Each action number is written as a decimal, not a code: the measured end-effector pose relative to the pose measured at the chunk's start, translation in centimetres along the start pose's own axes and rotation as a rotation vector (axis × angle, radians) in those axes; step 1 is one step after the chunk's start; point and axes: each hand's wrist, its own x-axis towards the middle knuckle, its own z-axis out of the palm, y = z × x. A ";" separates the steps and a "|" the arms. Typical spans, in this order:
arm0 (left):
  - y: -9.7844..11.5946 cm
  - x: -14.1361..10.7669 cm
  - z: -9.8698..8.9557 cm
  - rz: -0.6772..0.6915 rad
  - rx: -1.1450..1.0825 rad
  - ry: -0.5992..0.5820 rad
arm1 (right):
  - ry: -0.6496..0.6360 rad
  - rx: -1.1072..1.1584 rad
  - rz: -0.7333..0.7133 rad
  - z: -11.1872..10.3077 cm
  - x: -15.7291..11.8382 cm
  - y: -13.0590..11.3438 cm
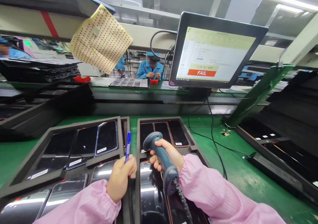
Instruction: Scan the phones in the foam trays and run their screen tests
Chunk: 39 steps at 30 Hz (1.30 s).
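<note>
My left hand (121, 176) is closed around a blue pen (128, 148), which points upward above the gap between two foam trays. My right hand (171, 154) grips a dark teal barcode scanner (165, 164) by its handle, its head toward the far left and its coiled cord hanging toward me. Below the scanner lies the right foam tray (198, 148), holding several phones (179, 134) with dark screens. Beside it, the left foam tray (49, 131) bears more phones (106, 136), some with white labels. My hands and sleeves cover parts of both trays.
A monitor (213, 55) showing a red FAIL bar stands at the back, its cables (211, 118) running over the green bench. Stacked black trays (44, 108) stand at left, more phone trays (285, 151) at right. A dotted yellow sheet (100, 40) hangs above. A person in blue (149, 68) sits opposite.
</note>
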 end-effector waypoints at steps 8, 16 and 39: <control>0.3 0.1 0.3 -0.007 -0.034 0.013 | -0.029 0.007 0.008 -0.1 0.4 0.1; -0.3 0.0 0.0 -0.003 -0.030 0.005 | -0.046 -0.009 0.017 -0.1 0.6 0.2; 0.6 -0.2 0.8 0.008 -0.075 -0.003 | 0.041 0.024 -0.043 0.0 -1.1 -0.3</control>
